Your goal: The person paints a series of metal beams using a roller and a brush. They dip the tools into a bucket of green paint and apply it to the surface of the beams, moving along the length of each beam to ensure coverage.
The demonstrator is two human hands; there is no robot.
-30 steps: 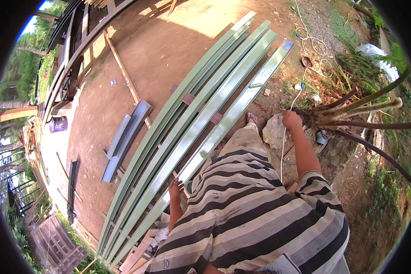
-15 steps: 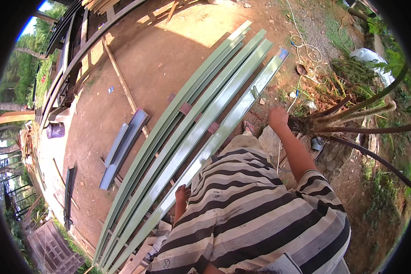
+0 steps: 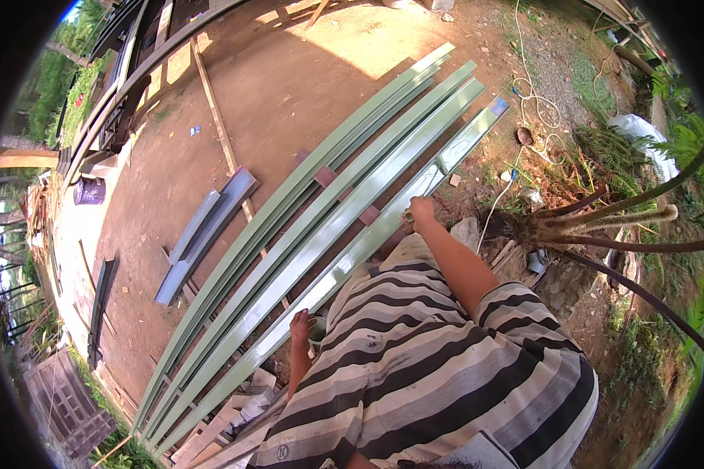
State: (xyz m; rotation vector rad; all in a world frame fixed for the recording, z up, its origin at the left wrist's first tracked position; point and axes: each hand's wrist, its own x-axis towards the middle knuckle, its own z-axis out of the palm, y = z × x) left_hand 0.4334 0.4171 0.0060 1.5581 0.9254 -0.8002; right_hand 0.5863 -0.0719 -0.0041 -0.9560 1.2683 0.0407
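Several long, glossy green-painted metal beams [image 3: 344,211] lie side by side on blocks and run diagonally across the red dirt. My right hand [image 3: 422,209] reaches out to the near edge of the closest beam [image 3: 446,160], fingers closed on a small brush [image 3: 407,217] whose tip touches the beam. My left hand [image 3: 300,325] stays low next to my striped shirt and grips a small green-stained paint cup [image 3: 317,330], just beside the same beam.
Grey unpainted metal sections [image 3: 203,234] and a thin wooden batten [image 3: 219,133] lie on the dirt to the left. A palm plant [image 3: 602,227] with long stems, stones and a white cord [image 3: 524,94] stand on the right. Wood scraps [image 3: 227,422] lie near my feet.
My right hand has moved left, from beside the plant stems onto the nearest beam's edge. My left hand has barely moved.
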